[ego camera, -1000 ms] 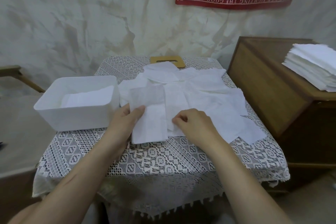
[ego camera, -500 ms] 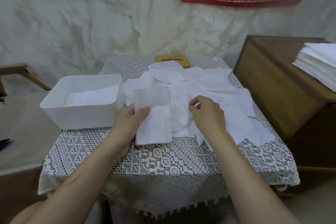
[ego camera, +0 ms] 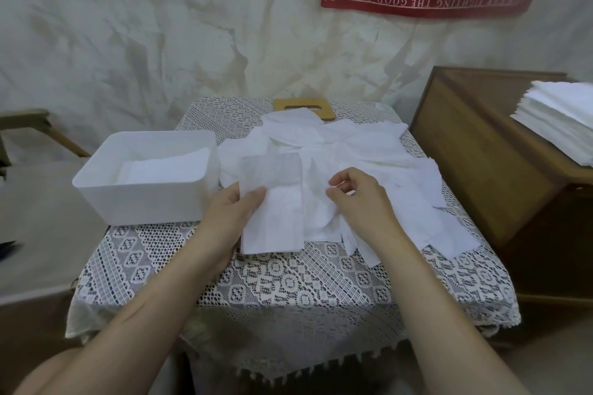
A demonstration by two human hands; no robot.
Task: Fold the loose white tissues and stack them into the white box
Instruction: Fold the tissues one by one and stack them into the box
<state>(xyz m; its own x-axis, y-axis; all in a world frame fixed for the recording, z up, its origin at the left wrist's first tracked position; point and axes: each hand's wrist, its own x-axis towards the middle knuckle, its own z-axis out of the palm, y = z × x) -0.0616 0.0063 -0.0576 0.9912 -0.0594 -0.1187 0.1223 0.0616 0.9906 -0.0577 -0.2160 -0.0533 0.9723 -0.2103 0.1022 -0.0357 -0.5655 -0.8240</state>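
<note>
Right hand [ego camera: 359, 202] raised, left hand [ego camera: 229, 218] gripping tissue [ego camera: 277, 215], stack [ego camera: 160, 168] in box [ego camera: 144, 202]

Box [ego camera: 150, 183] left on table [ego camera: 288, 285], loose tissues [ego camera: 353, 151] right of it, tissue stack [ego camera: 558, 125] on cabinet [ego camera: 481, 151] far right.

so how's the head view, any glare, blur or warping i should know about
head view: soft even light, no glare; loose tissues and white box are pale, low contrast; folded tissue in the left hand shows clear edges; far-left edge smeared; cabinet leans outward, wide-lens distortion.
</note>
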